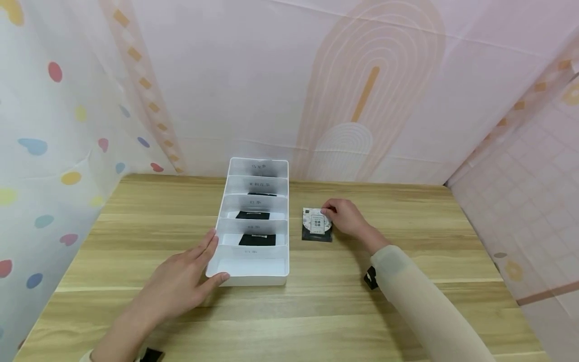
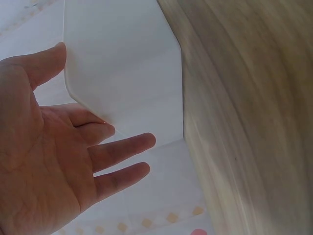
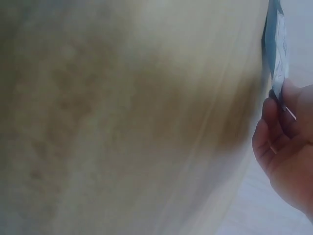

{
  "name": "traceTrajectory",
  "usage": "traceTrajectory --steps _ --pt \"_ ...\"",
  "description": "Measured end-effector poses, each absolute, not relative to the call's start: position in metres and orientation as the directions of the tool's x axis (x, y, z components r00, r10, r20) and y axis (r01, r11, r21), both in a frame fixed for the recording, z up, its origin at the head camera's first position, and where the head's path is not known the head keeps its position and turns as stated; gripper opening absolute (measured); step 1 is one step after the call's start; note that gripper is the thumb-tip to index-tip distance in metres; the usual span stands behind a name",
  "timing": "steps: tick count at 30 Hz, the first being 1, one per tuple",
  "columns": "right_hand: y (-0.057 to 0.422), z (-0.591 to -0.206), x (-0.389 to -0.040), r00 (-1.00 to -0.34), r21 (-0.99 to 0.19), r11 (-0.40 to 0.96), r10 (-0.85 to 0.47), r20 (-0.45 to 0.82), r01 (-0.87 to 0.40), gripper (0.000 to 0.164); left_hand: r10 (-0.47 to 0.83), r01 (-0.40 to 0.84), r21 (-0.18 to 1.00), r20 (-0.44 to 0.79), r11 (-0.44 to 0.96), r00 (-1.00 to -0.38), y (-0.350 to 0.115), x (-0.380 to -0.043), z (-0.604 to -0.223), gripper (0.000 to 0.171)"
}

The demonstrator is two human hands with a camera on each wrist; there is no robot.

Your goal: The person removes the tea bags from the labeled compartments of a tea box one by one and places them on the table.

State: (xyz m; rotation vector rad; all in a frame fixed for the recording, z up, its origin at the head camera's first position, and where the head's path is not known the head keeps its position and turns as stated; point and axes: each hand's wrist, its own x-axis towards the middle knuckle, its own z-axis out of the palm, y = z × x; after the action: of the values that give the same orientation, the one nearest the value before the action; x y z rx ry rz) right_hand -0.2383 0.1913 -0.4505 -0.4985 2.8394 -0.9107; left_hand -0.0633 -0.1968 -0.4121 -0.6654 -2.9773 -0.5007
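Observation:
A white divided box (image 1: pixel 287 254) stands left of the table's middle, its several compartments running front to back with dark labels on the walls. Black packets lie in some of them, such as the flat black packet (image 1: pixel 257 240) in the second compartment from the front. My left hand (image 1: pixel 178 279) rests at the box's front left corner, thumb at the front rim and straight fingers along the side. To the box's right, my right hand (image 1: pixel 346 217) pinches the upper right corner of a black-and-white printed sachet (image 1: pixel 317 225). In the right wrist view the sachet (image 3: pixel 278 54) appears edge-on between thumb and fingers.
Underneath is a wood-grain table (image 1: pixel 325 317). A patterned cloth backdrop (image 1: pixel 253 90) rises along its back edge, with more printed cloth at both sides. A black wrist strap (image 1: pixel 371 278) shows beside the right sleeve (image 1: pixel 416 291).

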Motion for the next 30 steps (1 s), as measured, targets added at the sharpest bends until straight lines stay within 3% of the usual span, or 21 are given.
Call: traceTrajectory --steps 19,30 --pt "0.1915 -0.4535 -0.2412 -0.947 -0.557 0.793 -0.32 -0.033 -0.248 0.018 0.41 0.431 0.3 0.134 0.851 -0.902 -0.1975 -0.0641 -0.4135 0.083" --pt "0.1964 -0.4451 -0.2413 -0.95 -0.607 0.754 -0.313 0.003 -0.251 0.017 0.404 0.421 0.303 0.118 0.855 -0.907 -0.1962 -0.0635 -0.4104 0.083"
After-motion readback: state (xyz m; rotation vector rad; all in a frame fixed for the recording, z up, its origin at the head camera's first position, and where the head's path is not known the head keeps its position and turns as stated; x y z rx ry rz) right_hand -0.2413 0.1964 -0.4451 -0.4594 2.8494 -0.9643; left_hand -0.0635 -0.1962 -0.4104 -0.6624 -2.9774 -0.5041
